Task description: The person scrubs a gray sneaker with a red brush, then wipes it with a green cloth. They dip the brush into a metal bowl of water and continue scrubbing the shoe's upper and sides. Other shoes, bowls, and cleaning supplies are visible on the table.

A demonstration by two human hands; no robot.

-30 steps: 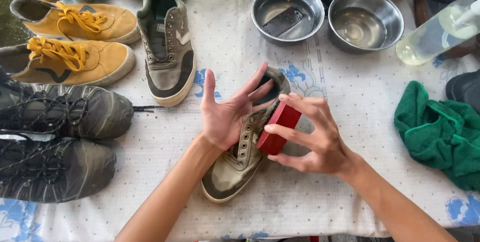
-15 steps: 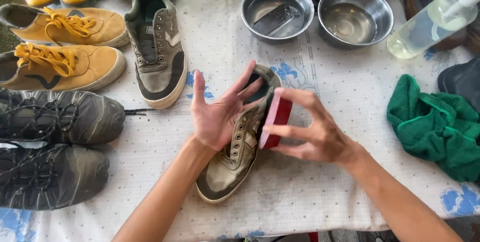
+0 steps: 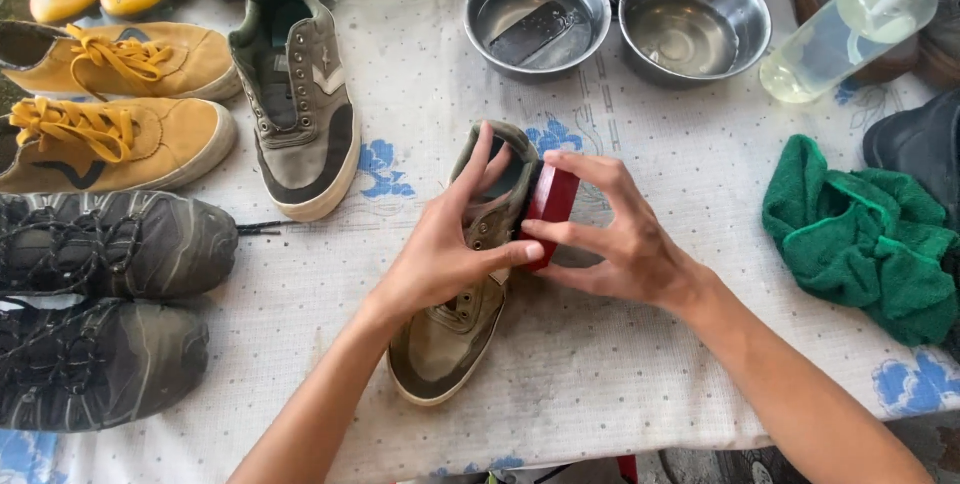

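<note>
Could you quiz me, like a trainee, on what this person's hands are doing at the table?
1. True or false: the right hand presses a red block against the olive shoe.
2. What steadies that shoe?
3. Which lies right of the hands: A) green cloth, B) yellow shoes?

Key: 1 true. 2 the left hand, fingers over its opening. 3 A.

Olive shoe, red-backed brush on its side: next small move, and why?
Probably a short brush stroke along the shoe's side toward the toe. The right hand holds the red-backed brush against the heel side of the olive shoe, the left hand steadies the shoe from above, and the side ahead looks dull and soiled.
</note>
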